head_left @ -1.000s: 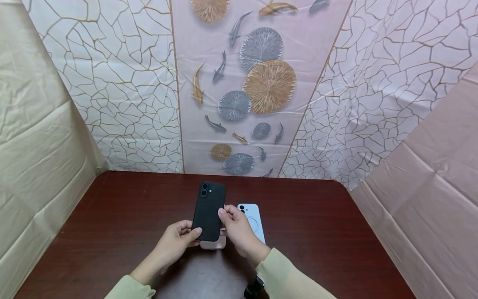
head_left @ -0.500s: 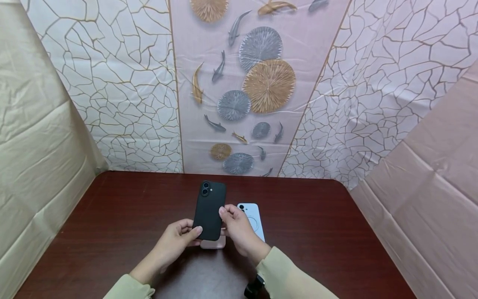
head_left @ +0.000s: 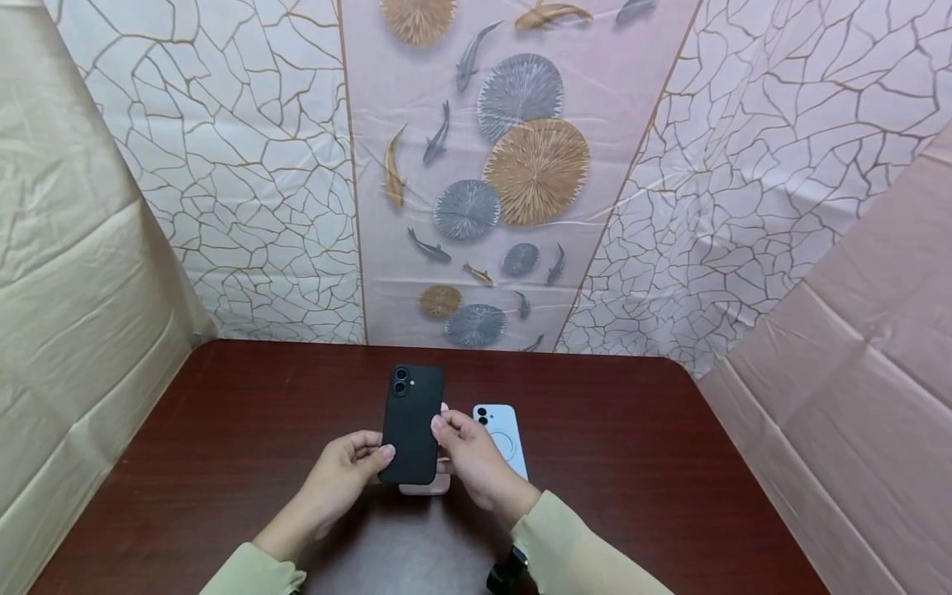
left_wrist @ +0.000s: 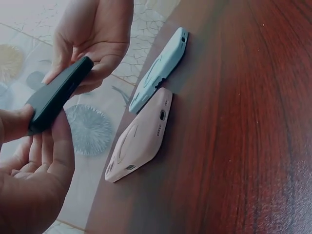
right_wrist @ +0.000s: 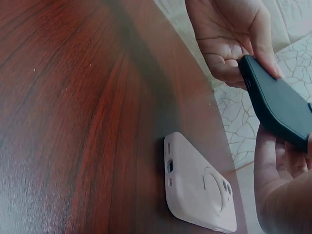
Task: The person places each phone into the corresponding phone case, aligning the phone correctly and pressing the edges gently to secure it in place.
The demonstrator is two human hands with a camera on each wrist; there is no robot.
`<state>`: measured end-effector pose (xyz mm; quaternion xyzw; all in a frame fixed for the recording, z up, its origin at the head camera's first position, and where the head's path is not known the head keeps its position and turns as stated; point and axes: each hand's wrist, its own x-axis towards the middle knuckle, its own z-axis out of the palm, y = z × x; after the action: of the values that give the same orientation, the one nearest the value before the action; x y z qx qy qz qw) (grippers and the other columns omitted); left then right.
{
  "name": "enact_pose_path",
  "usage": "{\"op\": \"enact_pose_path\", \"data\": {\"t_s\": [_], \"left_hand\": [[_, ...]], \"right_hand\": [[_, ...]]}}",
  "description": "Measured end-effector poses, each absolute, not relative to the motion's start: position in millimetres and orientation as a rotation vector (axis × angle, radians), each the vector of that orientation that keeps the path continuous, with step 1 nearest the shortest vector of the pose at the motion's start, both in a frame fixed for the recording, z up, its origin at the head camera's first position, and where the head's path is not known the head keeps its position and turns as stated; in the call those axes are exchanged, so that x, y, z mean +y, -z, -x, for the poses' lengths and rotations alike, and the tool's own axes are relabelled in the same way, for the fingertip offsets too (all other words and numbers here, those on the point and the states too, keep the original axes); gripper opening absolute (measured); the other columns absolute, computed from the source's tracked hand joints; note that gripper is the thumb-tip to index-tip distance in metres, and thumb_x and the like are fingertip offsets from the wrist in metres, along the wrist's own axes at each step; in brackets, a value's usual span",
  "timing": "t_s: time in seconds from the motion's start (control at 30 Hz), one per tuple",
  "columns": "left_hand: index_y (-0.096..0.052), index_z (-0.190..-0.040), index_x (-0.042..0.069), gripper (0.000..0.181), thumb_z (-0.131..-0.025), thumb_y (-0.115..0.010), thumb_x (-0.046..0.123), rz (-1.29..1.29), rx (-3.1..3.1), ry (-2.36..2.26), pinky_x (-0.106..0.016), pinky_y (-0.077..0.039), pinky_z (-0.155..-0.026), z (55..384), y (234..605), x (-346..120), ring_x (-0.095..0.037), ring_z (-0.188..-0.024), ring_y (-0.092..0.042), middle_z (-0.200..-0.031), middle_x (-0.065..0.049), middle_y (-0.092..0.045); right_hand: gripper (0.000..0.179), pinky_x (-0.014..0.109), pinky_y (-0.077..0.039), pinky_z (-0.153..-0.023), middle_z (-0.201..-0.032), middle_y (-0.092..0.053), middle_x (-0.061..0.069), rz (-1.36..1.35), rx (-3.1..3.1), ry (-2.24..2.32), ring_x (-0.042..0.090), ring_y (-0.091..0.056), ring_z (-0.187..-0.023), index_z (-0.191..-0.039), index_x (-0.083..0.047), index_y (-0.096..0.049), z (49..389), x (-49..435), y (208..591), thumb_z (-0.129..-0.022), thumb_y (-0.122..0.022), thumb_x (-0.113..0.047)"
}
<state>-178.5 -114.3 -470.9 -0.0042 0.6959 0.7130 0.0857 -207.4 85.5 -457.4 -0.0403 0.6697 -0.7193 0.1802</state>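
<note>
Both hands hold a black phone (head_left: 413, 421) up above the table, its camera side facing the head camera. The left hand (head_left: 344, 473) pinches its lower left edge, thumb on the back and fingers beneath. On the other long edge the right hand (head_left: 479, 463) grips it with thumb and fingers. Under the black phone lies a pink phone case (left_wrist: 141, 131) with a ring on its back; the head view shows just its lower end. Beside it a light blue phone case (head_left: 506, 442), also ringed, lies partly behind the right hand. Whether phones fill these cases I cannot tell.
The dark red wooden table (head_left: 632, 471) has a rounded far edge. Behind it hangs a patterned cloth (head_left: 476, 165), with plain draped cloth on both sides. A black band (head_left: 507, 570) shows at the right sleeve.
The black phone has shifted slightly left and down, after a tiny move up and right. Both hands keep hold of it. The pink and light blue cases have stayed put.
</note>
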Motion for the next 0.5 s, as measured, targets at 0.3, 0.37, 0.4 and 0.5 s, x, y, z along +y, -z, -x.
{"op": "enact_pose_path", "data": {"t_s": [0.3, 0.37, 0.4, 0.5], "left_hand": [[-0.062, -0.111, -0.006, 0.024, -0.094, -0.064, 0.011, 0.135, 2.070, -2.208, -0.032, -0.055, -0.070, 179.1, 470.2, -116.7, -0.023, -0.083, -0.066, -0.096, -0.014, -0.069], [-0.061, -0.112, -0.006, 0.024, -0.095, -0.063, 0.010, 0.145, 2.053, -2.227, -0.032, -0.055, -0.071, 179.7, 469.2, -117.5, -0.022, -0.084, -0.066, -0.098, -0.016, -0.069], [-0.061, -0.113, -0.007, 0.025, -0.095, -0.062, 0.010, 0.146, 2.051, -2.233, -0.031, -0.055, -0.072, 179.9, 469.0, -118.1, -0.022, -0.084, -0.066, -0.099, -0.016, -0.068], [-0.060, -0.115, -0.008, 0.027, -0.096, -0.061, 0.010, 0.158, 2.036, -2.237, -0.031, -0.055, -0.073, 180.1, 470.3, -119.4, -0.021, -0.086, -0.066, -0.101, -0.017, -0.068]], "right_hand": [[0.031, 0.039, -0.054, -0.083, -0.112, -0.067, 0.013, 0.211, 1.804, 2.005, 0.024, -0.066, -0.097, -0.122, -0.001, -0.055, 204.2, 81.0, 459.1, -0.101, -0.052, -0.024], [0.030, 0.041, -0.053, -0.086, -0.114, -0.065, 0.014, 0.258, 1.762, 1.996, 0.025, -0.066, -0.101, -0.124, 0.001, -0.054, 203.4, 80.2, 460.3, -0.102, -0.051, -0.019], [0.030, 0.042, -0.052, -0.087, -0.115, -0.065, 0.015, 0.274, 1.748, 1.992, 0.026, -0.065, -0.102, -0.124, 0.001, -0.054, 203.1, 79.8, 460.9, -0.102, -0.051, -0.018], [0.028, 0.041, -0.053, -0.086, -0.114, -0.065, 0.015, 0.290, 1.746, 1.991, 0.026, -0.065, -0.103, -0.122, 0.002, -0.055, 202.4, 79.1, 462.1, -0.102, -0.051, -0.017]]}}
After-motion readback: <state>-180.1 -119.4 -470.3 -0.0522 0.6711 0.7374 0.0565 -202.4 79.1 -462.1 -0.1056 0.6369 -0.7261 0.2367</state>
